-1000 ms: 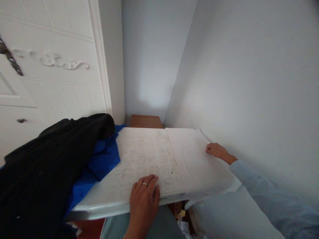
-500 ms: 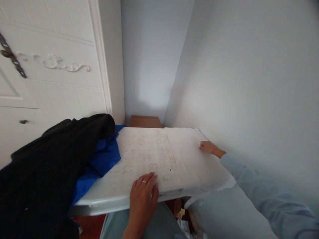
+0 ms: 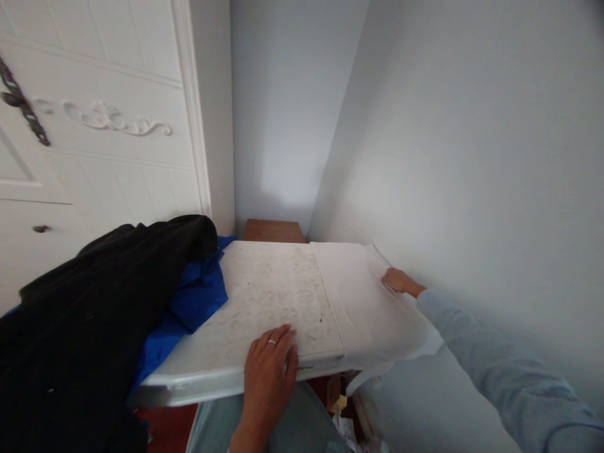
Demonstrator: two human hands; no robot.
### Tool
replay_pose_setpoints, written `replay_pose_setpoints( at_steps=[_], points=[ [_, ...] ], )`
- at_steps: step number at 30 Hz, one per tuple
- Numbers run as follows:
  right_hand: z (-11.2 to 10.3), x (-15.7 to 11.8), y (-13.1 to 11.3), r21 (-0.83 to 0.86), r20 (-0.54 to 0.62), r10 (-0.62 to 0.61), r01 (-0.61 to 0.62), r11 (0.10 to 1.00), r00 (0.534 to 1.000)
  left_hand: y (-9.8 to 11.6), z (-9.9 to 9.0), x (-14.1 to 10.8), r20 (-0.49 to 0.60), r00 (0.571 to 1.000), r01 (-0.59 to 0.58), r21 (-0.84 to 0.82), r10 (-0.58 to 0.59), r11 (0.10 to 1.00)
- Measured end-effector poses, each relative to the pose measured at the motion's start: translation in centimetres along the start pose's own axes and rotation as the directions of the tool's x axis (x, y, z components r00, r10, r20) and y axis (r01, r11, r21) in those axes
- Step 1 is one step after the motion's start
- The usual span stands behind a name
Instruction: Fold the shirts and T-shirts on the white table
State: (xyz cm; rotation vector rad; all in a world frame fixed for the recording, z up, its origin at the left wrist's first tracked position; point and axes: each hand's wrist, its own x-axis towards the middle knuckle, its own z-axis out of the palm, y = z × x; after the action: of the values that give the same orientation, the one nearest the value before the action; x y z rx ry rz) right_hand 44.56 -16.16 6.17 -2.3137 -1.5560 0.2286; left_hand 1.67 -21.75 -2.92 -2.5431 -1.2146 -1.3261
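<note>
A thin white cloth (image 3: pixel 352 283) covers the right end of a white table (image 3: pixel 264 296) and hangs over its front and right edges. My right hand (image 3: pixel 397 280) is closed on the cloth near the wall, and creases run out from the fingers. At the table's front edge rests my left hand (image 3: pixel 271 368), palm down with fingers stretched on the bare, stained top, a ring on one finger.
A black garment (image 3: pixel 99 302) lies over a blue cloth (image 3: pixel 198 292) on the table's left side. Behind stand a white cabinet (image 3: pixel 117 94) and a brown wooden piece (image 3: pixel 275 231). A grey wall (image 3: pixel 462 157) borders the right.
My right hand has shifted slightly right, and the creases in the cloth beside it are more marked. My left hand stays in place on the table edge.
</note>
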Motion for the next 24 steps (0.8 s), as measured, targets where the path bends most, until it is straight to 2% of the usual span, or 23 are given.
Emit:
replay_pose_setpoints(
  at_steps=[3,6,8,9,10,11,12,13,14,15,16,18,19,21,24],
  points=[
    [-1.2,0.6,-2.1,0.038,0.023,0.111,-0.112,0.993,0.994,-0.2,0.1,-0.1,0.007,1.000,-0.012,0.011,0.012,1.000],
    [-1.8,-0.5,-5.6,0.154,-0.024,0.141,-0.136,0.979,0.990,-0.2,0.3,0.0,-0.002,1.000,-0.014,0.009,0.014,1.000],
    [-1.2,-3.2,-9.1,0.265,-0.062,0.080,-0.061,0.962,0.995,-0.1,0.4,0.2,-0.009,1.000,0.007,-0.013,-0.007,1.000],
    [-0.6,-5.2,-11.1,0.406,-0.039,-0.035,0.047,0.913,0.999,0.0,0.4,0.3,-0.012,0.999,0.034,-0.035,-0.035,0.999],
    [0.1,-7.5,-13.0,0.510,0.097,-0.219,0.141,0.849,0.971,0.1,0.4,0.4,-0.011,0.997,0.071,-0.067,-0.072,0.995],
    [0.8,-9.9,-14.9,0.579,0.276,-0.424,0.202,0.790,0.863,0.2,0.2,0.4,-0.003,0.993,0.117,-0.114,-0.118,0.987],
    [1.5,-12.1,-16.6,0.626,0.432,-0.614,0.270,0.731,0.661,0.3,-0.1,0.3,0.015,0.985,0.170,-0.177,-0.170,0.969],
    [2.0,-14.1,-17.9,0.658,0.490,-0.735,0.354,0.665,0.470,0.4,-0.5,0.1,0.045,0.972,0.234,-0.250,-0.230,0.940],
    [2.3,-15.6,-18.9,0.681,0.462,-0.803,0.430,0.593,0.375,0.6,-1.0,-0.2,0.083,0.953,0.301,-0.325,-0.290,0.897],
    [2.5,-16.7,-19.4,0.701,0.441,-0.844,0.470,0.536,0.304,0.7,-1.5,-0.5,0.128,0.928,0.371,-0.389,-0.349,0.843],
    [2.7,-17.3,-19.5,0.710,0.413,-0.867,0.497,0.498,0.278,0.9,-1.9,-0.9,0.170,0.901,0.432,-0.433,-0.399,0.791],
    [2.9,-17.4,-18.8,0.703,0.378,-0.874,0.519,0.486,0.306,1.4,-2.4,-1.7,0.206,0.864,0.501,-0.441,-0.459,0.744],
    [3.0,-17.1,-18.1,0.678,0.374,-0.863,0.534,0.505,0.340,1.6,-2.4,-2.0,0.194,0.867,0.496,-0.415,-0.459,0.763],
    [3.2,-16.5,-16.4,0.582,0.355,-0.819,0.579,0.571,0.451,2.1,-1.9,-2.2,0.122,0.899,0.436,-0.326,-0.420,0.839],
    [3.3,-16.5,-13.9,0.436,0.241,-0.740,0.611,0.660,0.628,2.7,-0.5,-1.4,-0.004,0.937,0.345,-0.171,-0.351,0.923]
  ],
)
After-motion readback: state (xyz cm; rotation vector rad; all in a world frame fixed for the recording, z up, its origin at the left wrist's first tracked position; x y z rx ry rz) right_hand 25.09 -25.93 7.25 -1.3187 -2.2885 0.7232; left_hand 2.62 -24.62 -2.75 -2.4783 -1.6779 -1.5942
